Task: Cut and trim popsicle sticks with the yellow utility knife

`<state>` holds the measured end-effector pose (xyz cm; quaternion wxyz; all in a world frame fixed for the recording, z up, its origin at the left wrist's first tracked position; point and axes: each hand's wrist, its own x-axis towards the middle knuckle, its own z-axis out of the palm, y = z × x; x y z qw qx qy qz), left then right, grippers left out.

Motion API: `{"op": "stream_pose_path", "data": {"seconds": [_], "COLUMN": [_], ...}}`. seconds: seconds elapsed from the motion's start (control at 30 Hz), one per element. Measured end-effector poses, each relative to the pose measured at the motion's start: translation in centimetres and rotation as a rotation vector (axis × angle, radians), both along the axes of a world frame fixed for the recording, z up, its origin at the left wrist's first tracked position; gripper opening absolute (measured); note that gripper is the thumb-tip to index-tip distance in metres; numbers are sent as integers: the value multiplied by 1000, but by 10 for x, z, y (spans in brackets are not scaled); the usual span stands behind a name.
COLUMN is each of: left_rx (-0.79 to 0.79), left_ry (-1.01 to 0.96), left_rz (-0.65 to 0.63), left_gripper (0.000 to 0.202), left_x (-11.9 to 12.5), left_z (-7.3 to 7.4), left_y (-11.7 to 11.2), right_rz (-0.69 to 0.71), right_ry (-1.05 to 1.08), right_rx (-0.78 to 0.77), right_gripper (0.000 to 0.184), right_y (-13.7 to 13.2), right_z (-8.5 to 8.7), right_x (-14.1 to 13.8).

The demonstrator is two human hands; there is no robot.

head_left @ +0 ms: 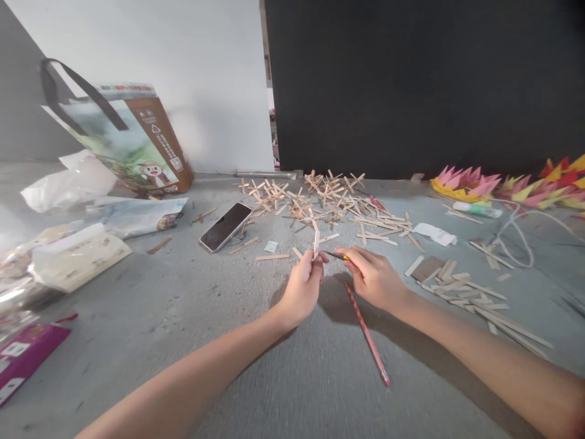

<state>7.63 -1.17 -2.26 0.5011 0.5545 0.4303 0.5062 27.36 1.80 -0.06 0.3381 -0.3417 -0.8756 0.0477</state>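
My left hand (302,281) is closed around the lower end of a wooden craft stick (316,242), which stands nearly upright from the fingers. To its right, my right hand (375,277) grips a thin dark-tipped tool with a yellow and black handle (339,255). The tool's tip points left and reaches the stick just above my left fingers; whether it touches is too small to tell. Much of the handle is hidden in my right hand. A red pencil (367,334) lies on the grey surface below the right hand.
Crossed craft sticks (301,198) are heaped ahead, and loose sticks (470,292) lie at right. A phone (225,227) lies left of centre. A printed bag (132,140) and plastic packets (77,256) stand at left. Paper petals (466,183), a glue tube (478,210) and white cable (516,244) are at right.
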Motion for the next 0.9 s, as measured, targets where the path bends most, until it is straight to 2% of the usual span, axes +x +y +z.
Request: {"op": "stream_pose_path", "data": {"seconds": [0.07, 0.17, 0.23, 0.5, 0.9], "left_rx": [-4, 27, 66, 91, 83], "left_ry": [32, 42, 59, 81, 123], "left_rz": [43, 59, 63, 58, 52], "left_gripper": [30, 28, 27, 29, 26], "left_x": [-2, -4, -4, -3, -3], "left_z": [0, 0, 1, -2, 0], "left_y": [3, 5, 5, 4, 3], "right_rz": [-75, -55, -52, -102, -90], "right_ry": [15, 148, 205, 190, 209], "right_rx": [-173, -621, -756, -788, -806], "right_gripper": [19, 29, 31, 28, 30], "right_y": [-14, -33, -39, -40, -40], "right_z": [18, 40, 45, 34, 32], "right_x": [-6, -17, -23, -27, -26]}}
